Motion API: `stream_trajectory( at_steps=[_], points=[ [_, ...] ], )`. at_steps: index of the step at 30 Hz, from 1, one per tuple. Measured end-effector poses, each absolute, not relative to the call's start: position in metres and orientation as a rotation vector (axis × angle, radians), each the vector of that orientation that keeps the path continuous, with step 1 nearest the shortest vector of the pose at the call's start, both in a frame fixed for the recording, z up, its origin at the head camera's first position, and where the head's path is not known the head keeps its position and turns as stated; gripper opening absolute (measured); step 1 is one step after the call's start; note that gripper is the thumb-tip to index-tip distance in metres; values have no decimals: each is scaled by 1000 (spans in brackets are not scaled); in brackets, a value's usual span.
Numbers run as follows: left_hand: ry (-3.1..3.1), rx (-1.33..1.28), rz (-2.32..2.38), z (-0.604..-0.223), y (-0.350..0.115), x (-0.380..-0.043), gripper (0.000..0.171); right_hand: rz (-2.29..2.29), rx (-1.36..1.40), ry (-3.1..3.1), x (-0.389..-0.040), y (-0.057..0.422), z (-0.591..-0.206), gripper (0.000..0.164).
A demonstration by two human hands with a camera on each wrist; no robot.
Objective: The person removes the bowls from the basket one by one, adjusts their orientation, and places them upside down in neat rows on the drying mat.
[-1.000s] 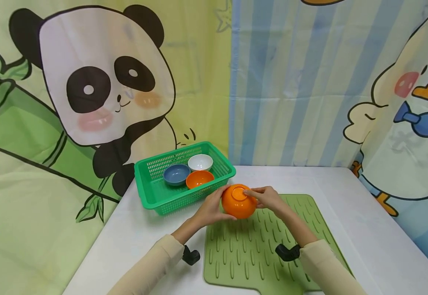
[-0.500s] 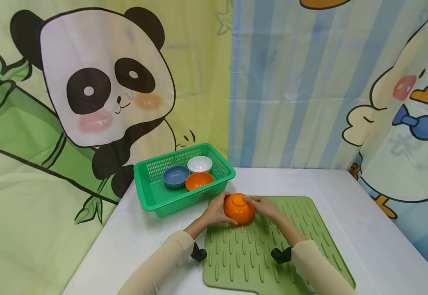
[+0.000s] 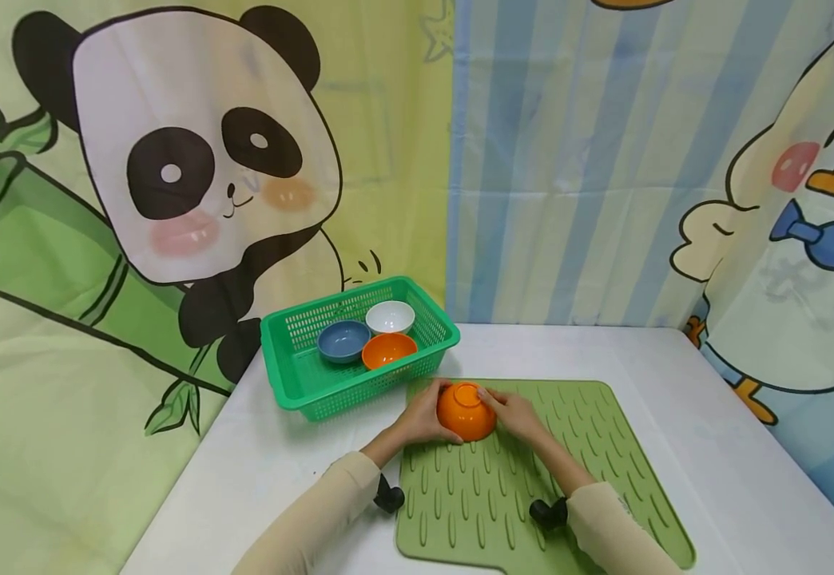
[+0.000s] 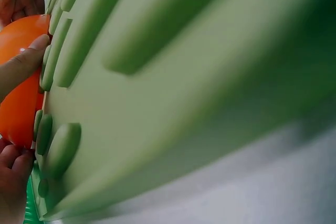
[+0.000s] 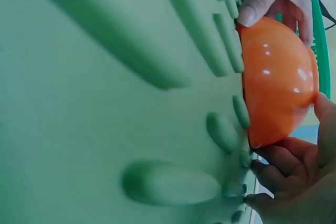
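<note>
An orange bowl point(image 3: 466, 417) is upside down at the far left part of the green ridged mat point(image 3: 460, 495), its foot ring facing up. From the left, my left hand point(image 3: 422, 417) grips it, thumb near the front of the rim and fingers round the far side. My right hand point(image 3: 521, 417) holds the right side, thumb at the foot ring. In the right wrist view the rim of the bowl point(image 5: 275, 82) lies right at the mat's ridges, with the right fingers curled under its edge. The left wrist view shows the left thumb point(image 4: 26, 66) across the bowl's side.
A green plastic basket point(image 3: 338, 403) stands behind and left of the mat. Inside are a blue bowl point(image 3: 343, 342), a white bowl point(image 3: 391, 318) and another orange bowl point(image 3: 388, 351). The white table point(image 3: 568, 343) ends at printed curtains point(image 3: 554, 160).
Both hands have lowered the upside-down orange bowl onto the mat and toward me. Over the last half second it has hardly shifted.
</note>
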State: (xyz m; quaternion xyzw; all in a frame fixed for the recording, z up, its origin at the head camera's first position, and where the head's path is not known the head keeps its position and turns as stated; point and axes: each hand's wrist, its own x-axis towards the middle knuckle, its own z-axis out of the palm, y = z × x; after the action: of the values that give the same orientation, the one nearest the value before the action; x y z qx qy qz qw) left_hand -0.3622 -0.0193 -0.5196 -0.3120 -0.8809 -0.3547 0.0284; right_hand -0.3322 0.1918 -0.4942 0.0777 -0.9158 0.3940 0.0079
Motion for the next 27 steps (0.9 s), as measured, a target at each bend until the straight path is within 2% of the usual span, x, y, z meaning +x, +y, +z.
stream_trajectory(
  at_steps=[14,27],
  points=[
    [-2767,-934,-1122,-519,-19,-363,100,1341,227,-2750,-329,186,-504,62],
    [-2776,-940,-1132,-518,-21,-361,98,1484,252,-2620,-331,182,-515,74]
  ],
)
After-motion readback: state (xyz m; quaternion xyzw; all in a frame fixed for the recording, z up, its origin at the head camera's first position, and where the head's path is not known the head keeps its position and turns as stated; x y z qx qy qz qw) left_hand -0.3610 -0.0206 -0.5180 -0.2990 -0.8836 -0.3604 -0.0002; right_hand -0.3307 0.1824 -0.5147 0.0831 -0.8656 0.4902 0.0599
